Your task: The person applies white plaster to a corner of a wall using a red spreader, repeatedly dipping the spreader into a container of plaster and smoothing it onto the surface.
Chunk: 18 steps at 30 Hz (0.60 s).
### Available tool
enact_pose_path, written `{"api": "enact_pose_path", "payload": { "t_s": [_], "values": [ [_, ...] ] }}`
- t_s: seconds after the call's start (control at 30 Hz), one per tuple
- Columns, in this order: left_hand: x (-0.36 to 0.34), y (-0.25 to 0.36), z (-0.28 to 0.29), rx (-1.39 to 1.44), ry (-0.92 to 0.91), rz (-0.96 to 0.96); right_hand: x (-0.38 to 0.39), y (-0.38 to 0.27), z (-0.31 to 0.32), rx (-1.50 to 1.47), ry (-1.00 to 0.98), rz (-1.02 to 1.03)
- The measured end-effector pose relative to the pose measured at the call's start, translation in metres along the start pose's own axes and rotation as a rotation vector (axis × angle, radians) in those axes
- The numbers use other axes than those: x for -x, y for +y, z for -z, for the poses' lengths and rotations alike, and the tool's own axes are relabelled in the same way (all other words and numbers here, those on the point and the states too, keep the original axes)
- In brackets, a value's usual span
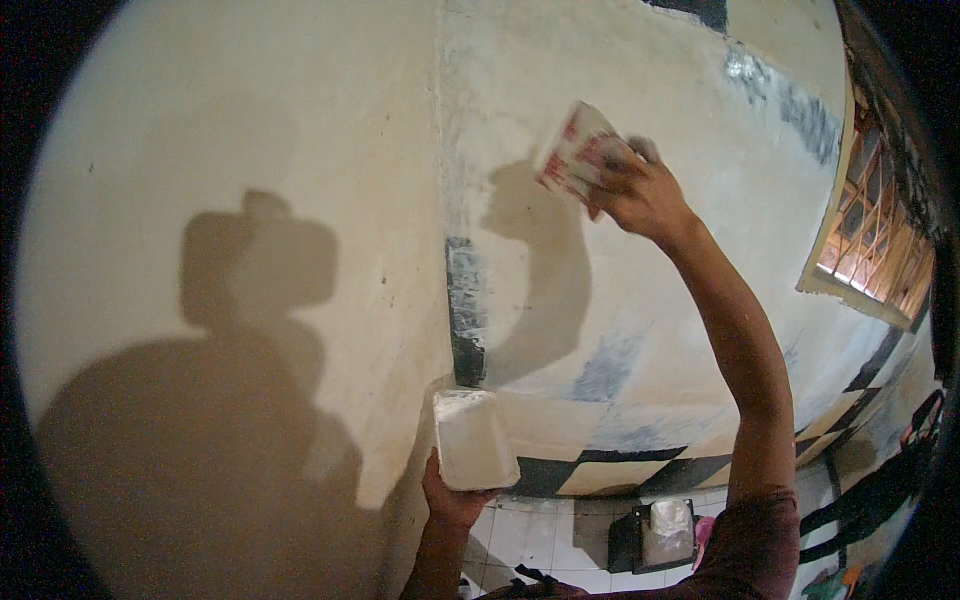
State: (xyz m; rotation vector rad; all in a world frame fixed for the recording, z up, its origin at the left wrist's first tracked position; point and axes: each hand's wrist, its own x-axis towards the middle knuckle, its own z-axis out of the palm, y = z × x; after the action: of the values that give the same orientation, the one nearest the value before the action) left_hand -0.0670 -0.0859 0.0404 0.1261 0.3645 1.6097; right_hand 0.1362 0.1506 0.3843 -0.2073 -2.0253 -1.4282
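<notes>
My right hand [640,185] is raised over the upper part of the pale wall, its fingers wrapped round a rectangular white pad with red markings [572,140], slightly blurred. The pad casts a shadow on the wall [660,290]; whether it touches the surface I cannot tell. Low in front of me, my left hand [450,495] grips a white rectangular plastic tray [475,440] by its side and bottom, with whitish material inside. Just above the tray a narrow dark patch [465,310] runs beside the vertical seam in the wall.
A barred window [865,210] is at the right. A black-and-cream checkered band [615,478] runs low on the wall. On the tiled floor [570,540] stands a dark box [628,540] with a translucent container on it [670,530]. Dark, unclear items line the right edge.
</notes>
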Motion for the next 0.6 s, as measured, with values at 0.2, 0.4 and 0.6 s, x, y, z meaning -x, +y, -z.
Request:
{"api": "enact_pose_path", "payload": {
  "t_s": [0.2,0.4,0.6],
  "values": [
    [0.011,-0.003,-0.016,0.026,0.027,0.041,-0.101,-0.007,-0.05,-0.061,-0.179,0.104],
    [-0.005,-0.032,0.001,0.086,-0.059,0.034,0.014,0.046,-0.038,0.004,-0.377,-0.011],
    [-0.02,-0.065,-0.034,-0.029,-0.01,0.041,0.196,0.141,0.063,0.207,-0.316,-0.208]
  ]
}}
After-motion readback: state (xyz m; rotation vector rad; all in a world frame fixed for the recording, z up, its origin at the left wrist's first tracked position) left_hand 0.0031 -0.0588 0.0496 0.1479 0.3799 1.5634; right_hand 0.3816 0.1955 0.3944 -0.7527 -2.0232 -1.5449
